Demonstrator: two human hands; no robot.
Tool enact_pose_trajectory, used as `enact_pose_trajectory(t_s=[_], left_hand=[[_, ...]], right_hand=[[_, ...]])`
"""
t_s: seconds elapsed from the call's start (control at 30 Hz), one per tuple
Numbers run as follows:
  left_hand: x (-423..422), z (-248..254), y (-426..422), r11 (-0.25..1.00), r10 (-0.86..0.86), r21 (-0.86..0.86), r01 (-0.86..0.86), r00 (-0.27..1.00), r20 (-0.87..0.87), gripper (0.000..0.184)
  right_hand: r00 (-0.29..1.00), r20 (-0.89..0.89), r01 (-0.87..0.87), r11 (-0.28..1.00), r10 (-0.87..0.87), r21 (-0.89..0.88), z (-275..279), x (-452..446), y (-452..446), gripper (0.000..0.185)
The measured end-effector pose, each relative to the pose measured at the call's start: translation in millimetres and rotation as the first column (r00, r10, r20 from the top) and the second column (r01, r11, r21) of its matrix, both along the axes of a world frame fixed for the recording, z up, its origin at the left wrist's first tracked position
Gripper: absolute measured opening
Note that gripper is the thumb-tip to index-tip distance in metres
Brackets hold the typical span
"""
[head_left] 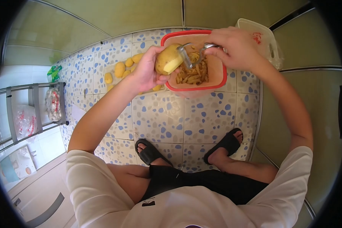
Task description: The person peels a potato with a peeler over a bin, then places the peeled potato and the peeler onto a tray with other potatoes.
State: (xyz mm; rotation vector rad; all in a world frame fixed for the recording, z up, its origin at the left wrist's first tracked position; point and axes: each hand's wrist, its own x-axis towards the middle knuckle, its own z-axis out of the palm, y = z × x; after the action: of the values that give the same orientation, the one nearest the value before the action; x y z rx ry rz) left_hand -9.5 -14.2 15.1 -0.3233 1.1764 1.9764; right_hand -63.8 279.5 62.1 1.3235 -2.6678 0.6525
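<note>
My left hand (146,70) is wrapped round a large potato (168,57), which shows a pale peeled strip on its lower right side. In my right hand (233,45) is a metal peeler (189,57), its head at the potato's right side; whether the blade touches the skin I cannot tell. Both hands are above a red-rimmed bin (220,84) with many potato peelings (195,75) inside. Behind my left hand, several smaller yellowish potatoes (119,69) lie on the floor side, partly hidden by my forearm.
A clear plastic container (268,45) leans by the cabinets (140,15) at the back right. To the left stands a grey metal rack (36,98) with plastic bags on it, and a green bag (54,73) is beyond it. My sandalled feet are on the patterned tile floor (159,117).
</note>
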Motion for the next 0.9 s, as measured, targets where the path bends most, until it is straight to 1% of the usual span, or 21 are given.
enact_pose_trajectory(t_s=[0.07,0.17,0.27,0.37,0.47,0.57,0.67,0.77,0.9], left_hand=[[-1.8,1.8,3.2,0.999,-0.029,0.014,0.029,0.999,-0.019,0.045],[-3.1,-6.2,5.8,0.999,-0.032,0.021,0.032,0.999,0.013,0.051],[-0.5,-2.5,9.6,0.999,-0.030,-0.042,0.032,0.998,0.048,0.055],[2.6,2.3,15.9,0.997,0.004,-0.077,0.003,0.996,0.093,0.059],[0.6,-2.0,13.3,0.995,0.000,-0.095,0.009,0.995,0.095,0.050],[-2.7,-5.8,13.9,0.990,-0.034,-0.133,0.040,0.998,0.045,0.050],[-5.2,5.3,17.4,0.967,-0.056,-0.247,0.060,0.998,0.023,0.054],[-7.3,3.4,10.8,0.971,-0.068,-0.229,0.066,0.998,0.001,0.053],[-9.3,-0.3,12.4,0.967,-0.055,-0.248,0.051,0.998,-0.008,0.051]], right_hand=[[0.994,-0.093,-0.059,0.998,0.056,-0.025,-3.7,7.7,-12.1,0.025],[0.991,-0.106,-0.081,0.996,0.078,-0.025,-9.7,12.4,-22.6,0.024],[0.990,-0.114,-0.083,0.996,0.080,-0.022,-10.2,14.9,-30.1,0.025],[0.996,-0.075,-0.054,0.998,0.057,0.041,-8.1,17.5,-32.6,0.026],[0.995,-0.079,-0.050,0.998,0.054,0.048,-11.8,16.3,-32.2,0.026],[0.998,-0.051,-0.045,0.998,0.047,0.038,-12.7,15.1,-29.4,0.024],[0.995,-0.087,-0.050,0.997,0.046,-0.050,-14.2,8.0,-21.5,0.023],[0.999,-0.023,0.048,0.997,-0.046,0.059,-21.3,-3.9,-4.2,0.024],[0.999,-0.043,0.019,0.999,-0.017,0.048,-23.5,-8.2,-2.5,0.024]])
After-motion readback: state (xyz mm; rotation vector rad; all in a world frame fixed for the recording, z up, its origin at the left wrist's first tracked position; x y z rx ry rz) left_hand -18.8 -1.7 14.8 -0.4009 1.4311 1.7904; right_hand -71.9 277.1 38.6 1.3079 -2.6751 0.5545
